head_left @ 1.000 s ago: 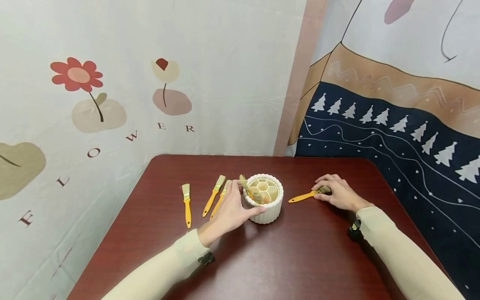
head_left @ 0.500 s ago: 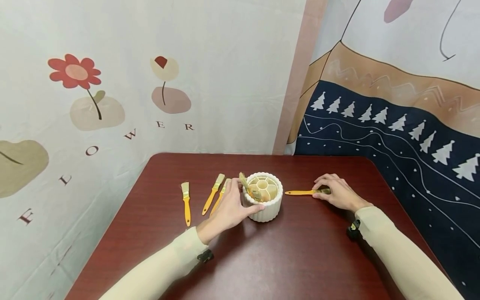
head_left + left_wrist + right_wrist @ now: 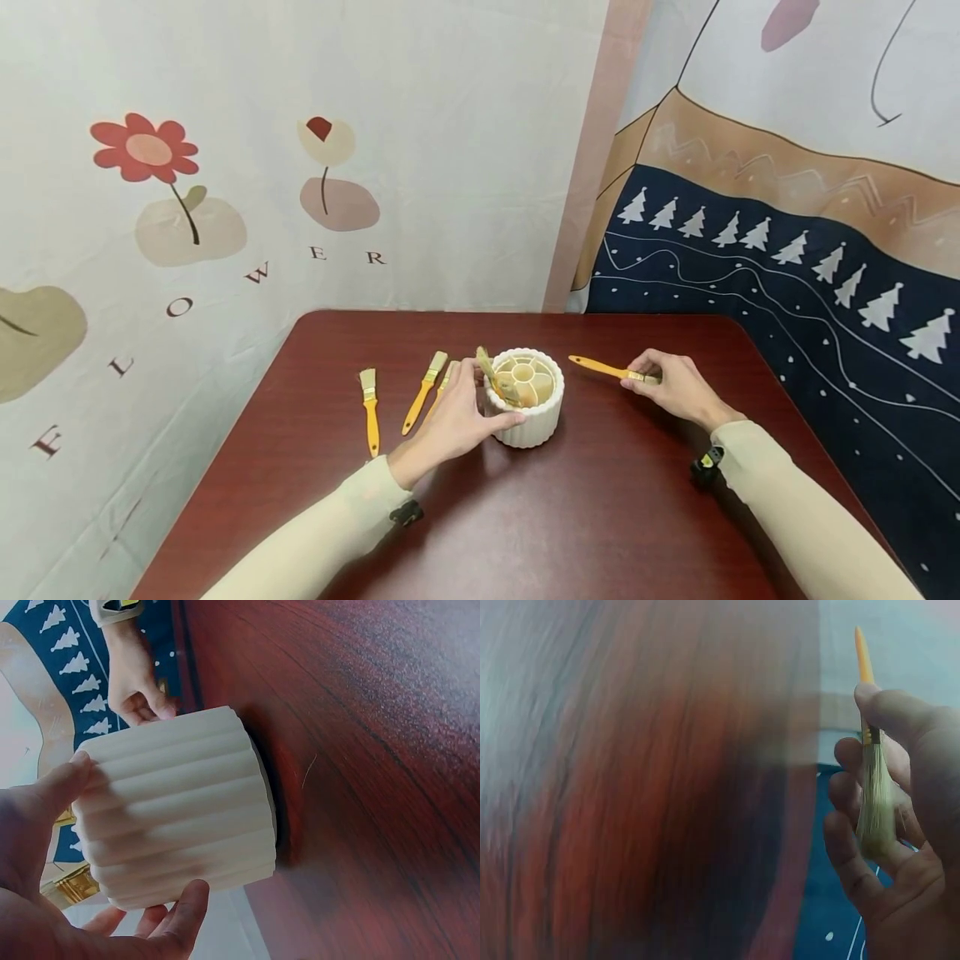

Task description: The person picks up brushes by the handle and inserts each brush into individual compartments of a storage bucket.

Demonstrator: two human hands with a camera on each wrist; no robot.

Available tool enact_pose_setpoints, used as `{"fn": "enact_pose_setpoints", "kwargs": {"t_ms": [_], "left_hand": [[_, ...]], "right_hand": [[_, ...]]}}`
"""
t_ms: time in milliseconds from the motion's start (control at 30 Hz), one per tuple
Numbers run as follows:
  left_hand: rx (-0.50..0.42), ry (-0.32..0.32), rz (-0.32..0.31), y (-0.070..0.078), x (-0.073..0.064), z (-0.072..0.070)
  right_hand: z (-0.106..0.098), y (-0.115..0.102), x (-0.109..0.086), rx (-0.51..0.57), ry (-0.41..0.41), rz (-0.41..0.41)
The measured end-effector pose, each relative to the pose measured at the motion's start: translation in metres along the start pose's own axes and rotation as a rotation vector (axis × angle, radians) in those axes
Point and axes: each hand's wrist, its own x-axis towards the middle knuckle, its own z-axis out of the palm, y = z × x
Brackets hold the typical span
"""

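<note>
- Brush [image 3: 597, 366], right of and below centre in the head view, is pinched near its bristles [image 3: 877, 806] by the right hand [image 3: 681, 387].
- Light weight, a stiff handle [image 3: 864, 661] and soft bristles are expected; the handle is best gripped.
- Pot [image 3: 536, 427], below centre, is gripped by the left hand [image 3: 456, 418]; its ribbed wall [image 3: 176, 817] may be brittle.
</note>
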Motion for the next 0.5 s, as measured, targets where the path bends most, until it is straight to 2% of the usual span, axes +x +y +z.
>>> {"fn": "enact_pose_setpoints", "kwargs": {"t_ms": [133, 500], "left_hand": [[-0.010, -0.009, 0.007, -0.001, 0.000, 0.000], [-0.033, -0.042, 0.013, -0.002, 0.001, -0.003]], "right_hand": [[-0.001, -0.009, -0.002, 0.048, 0.030, 0.010], [-0.003, -0.039, -0.007, 0.119, 0.162, -0.030]]}}
